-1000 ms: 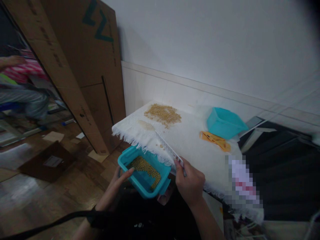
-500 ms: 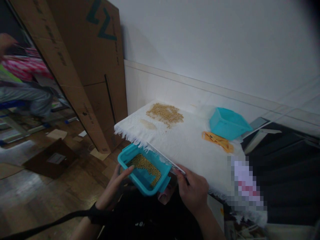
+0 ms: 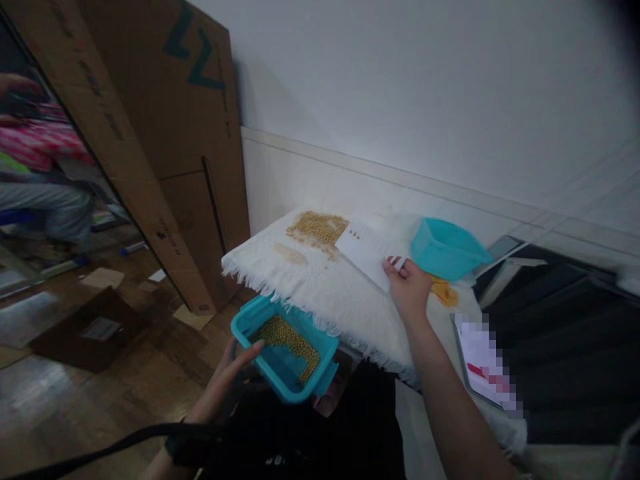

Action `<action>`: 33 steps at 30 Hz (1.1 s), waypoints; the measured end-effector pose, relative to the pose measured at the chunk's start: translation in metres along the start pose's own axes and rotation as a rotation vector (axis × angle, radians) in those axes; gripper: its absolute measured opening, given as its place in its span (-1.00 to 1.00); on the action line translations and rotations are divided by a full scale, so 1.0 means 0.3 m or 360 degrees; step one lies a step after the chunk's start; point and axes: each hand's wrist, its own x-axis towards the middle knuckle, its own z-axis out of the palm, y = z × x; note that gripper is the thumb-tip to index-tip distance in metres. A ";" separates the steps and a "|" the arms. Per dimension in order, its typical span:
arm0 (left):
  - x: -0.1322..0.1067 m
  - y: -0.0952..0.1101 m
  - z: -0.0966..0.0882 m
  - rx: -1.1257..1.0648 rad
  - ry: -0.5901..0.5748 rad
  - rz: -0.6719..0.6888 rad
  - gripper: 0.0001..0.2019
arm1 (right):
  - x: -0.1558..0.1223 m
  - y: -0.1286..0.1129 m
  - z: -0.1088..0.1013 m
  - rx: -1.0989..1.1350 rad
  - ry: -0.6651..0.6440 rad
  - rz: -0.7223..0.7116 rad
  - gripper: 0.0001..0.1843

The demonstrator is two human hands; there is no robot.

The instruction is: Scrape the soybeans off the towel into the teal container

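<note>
My left hand [image 3: 237,367] grips the near-left rim of a teal plastic box [image 3: 280,383], thumb over the edge. Yellowish beans, perhaps soybeans [image 3: 295,340], lie inside it, and the box is held just below the table's fringed front edge. Over the table my right hand [image 3: 407,283] is closed on a flat white card [image 3: 367,257]. The card's far end meets the right side of a pile of the same-looking beans [image 3: 317,228], with a few beans on or beside that end. Under the pile spreads a white cloth [image 3: 320,287].
A second teal box [image 3: 447,247] stands at the table's right, an orange cloth [image 3: 444,291] beside it. A tall cardboard box [image 3: 185,133] rises at the left. White wall backs the table. Cardboard scraps [image 3: 103,278] lie on the floor; another person sits far left.
My right hand has moved from the table's front edge up over the cloth, bringing the card to the bean pile. My left hand still holds the box in about the same place.
</note>
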 end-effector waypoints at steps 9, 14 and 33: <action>0.014 -0.015 0.000 0.0009 -0.0006 -0.0031 -0.04 | -0.029 0.098 0.033 -0.0152 -0.0087 -0.0044 -0.68; 0.016 -0.025 0.003 0.0024 -0.0034 -0.0032 0.01 | -0.037 0.084 0.036 -0.0283 -0.0122 -0.0122 -0.65; 0.005 -0.021 0.018 -0.0030 -0.0035 -0.0029 0.05 | -0.040 0.068 0.058 -0.0174 -0.0257 -0.0126 -0.66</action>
